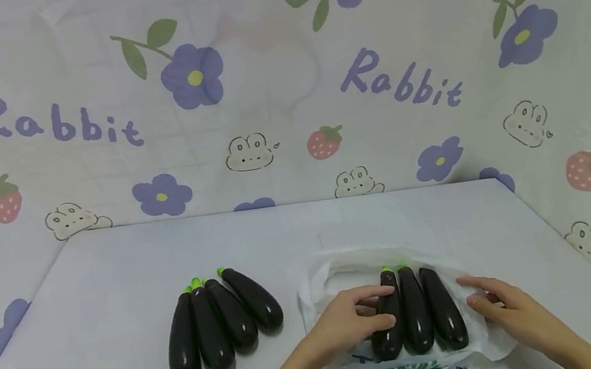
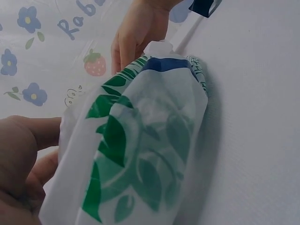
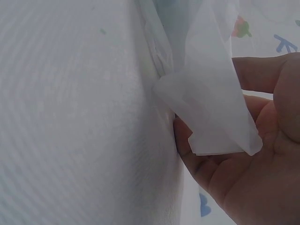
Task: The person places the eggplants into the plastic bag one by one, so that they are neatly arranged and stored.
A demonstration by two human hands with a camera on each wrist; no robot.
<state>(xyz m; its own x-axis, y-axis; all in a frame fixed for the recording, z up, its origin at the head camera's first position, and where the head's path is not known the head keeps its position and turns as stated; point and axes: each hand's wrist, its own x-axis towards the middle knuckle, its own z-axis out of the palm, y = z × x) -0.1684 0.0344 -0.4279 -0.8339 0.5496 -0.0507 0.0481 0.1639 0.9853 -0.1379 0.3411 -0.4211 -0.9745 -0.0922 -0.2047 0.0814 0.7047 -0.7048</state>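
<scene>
A white plastic bag (image 1: 338, 259) with green leaf print lies spread open on the table, three dark eggplants side by side in its mouth. My left hand (image 1: 343, 321) reaches over the bag's left side and holds the left eggplant (image 1: 392, 342), thumb and index finger across it. Beside it lie the middle eggplant (image 1: 417, 315) and the right eggplant (image 1: 444, 310). At the bag's right edge, my right hand (image 1: 516, 307) holds the plastic between thumb and fingers. The right wrist view shows a loose bag flap (image 3: 211, 112) hanging over that hand's fingers.
To the left of the bag, several more eggplants (image 1: 211, 331) with green stem ends lie fanned on the white table (image 1: 96, 365). Behind the table hangs a printed cloth (image 1: 266, 84) with flowers, strawberries and rabbits.
</scene>
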